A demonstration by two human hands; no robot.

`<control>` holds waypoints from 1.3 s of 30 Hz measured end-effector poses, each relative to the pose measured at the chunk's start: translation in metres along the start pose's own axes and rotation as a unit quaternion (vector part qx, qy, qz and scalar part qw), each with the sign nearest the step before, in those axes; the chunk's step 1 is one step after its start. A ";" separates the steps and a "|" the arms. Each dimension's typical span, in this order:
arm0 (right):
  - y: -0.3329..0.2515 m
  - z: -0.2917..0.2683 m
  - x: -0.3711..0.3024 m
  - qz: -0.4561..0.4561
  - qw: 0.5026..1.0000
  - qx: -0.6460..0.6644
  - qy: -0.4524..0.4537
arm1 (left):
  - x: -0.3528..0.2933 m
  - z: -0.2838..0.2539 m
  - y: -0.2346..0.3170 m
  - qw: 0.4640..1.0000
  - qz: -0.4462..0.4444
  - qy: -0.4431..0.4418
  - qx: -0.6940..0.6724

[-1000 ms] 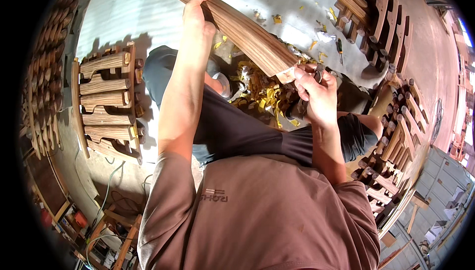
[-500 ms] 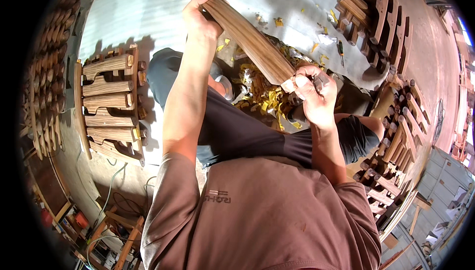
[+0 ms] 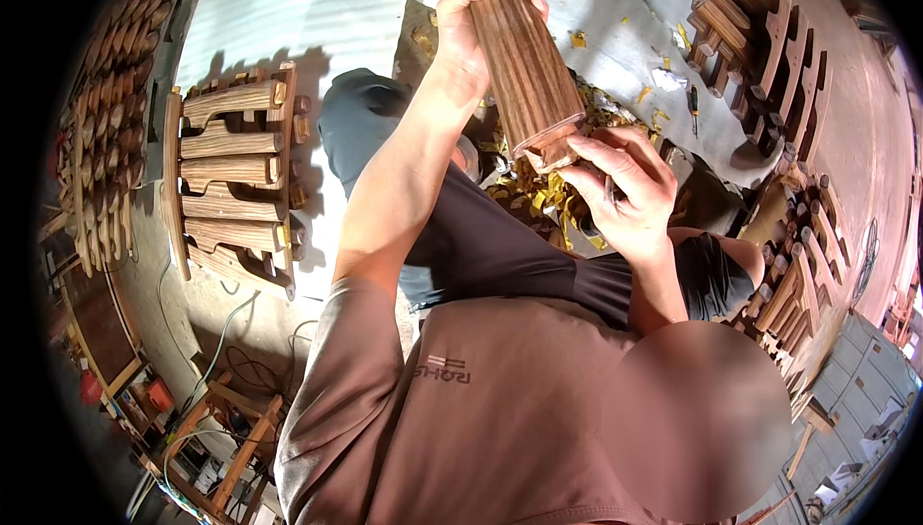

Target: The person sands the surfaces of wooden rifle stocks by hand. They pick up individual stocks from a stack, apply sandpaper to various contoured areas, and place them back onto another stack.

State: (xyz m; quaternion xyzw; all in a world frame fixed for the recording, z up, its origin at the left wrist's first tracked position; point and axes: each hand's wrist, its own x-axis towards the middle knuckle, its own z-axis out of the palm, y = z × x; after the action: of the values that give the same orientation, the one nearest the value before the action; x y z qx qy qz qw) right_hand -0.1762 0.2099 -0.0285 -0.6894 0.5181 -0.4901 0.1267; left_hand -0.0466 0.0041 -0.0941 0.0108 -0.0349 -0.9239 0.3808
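A dark-grained wooden furniture part [image 3: 524,59] slopes down toward me, with a paler stepped tenon [image 3: 553,152] at its near end. My left hand [image 3: 466,39] is wrapped round its upper length, the thumb across the top face and fingertips showing on the far side. Beside the tenon is my right hand [image 3: 635,188], thumb and forefinger close to the wood and the other fingers curled. A small grey metal piece [image 3: 609,188] shows partly between those fingers; its kind is hidden.
Yellow and white scraps [image 3: 548,200] lie on the floor between my legs. A screwdriver [image 3: 693,110] rests on the pale sheet [image 3: 288,6]. Wooden parts are stacked at left [image 3: 231,174], far left [image 3: 106,112] and right [image 3: 726,20]. Cables [image 3: 226,333] trail at lower left.
The wooden part has swung to a steeper slant and rolled, its near end now facing me more. My left hand has shifted right with it. My right hand's fingers have loosened and extended toward the tenon.
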 end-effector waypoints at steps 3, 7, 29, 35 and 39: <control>0.000 0.003 -0.001 -0.021 1.000 -0.019 -0.004 | -0.001 0.002 0.001 0.999 0.013 0.016 0.032; 0.002 -0.003 -0.002 -0.030 0.998 -0.037 -0.033 | -0.003 -0.002 0.005 0.992 -0.051 0.092 0.077; 0.014 0.007 -0.005 0.245 0.969 -0.003 -0.036 | -0.004 -0.003 0.007 0.918 0.201 0.195 0.280; 0.019 0.004 -0.005 0.200 0.973 0.019 -0.114 | -0.008 0.002 0.007 0.916 0.179 0.187 0.305; 0.013 0.000 -0.006 0.164 0.981 0.017 -0.105 | -0.009 0.008 0.006 0.909 0.167 0.217 0.313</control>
State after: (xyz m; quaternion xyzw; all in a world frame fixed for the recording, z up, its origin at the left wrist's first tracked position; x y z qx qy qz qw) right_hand -0.1838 0.2092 -0.0402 -0.6402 0.5994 -0.3968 0.2709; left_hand -0.0367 0.0071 -0.0858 0.3240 -0.2402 -0.7635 0.5044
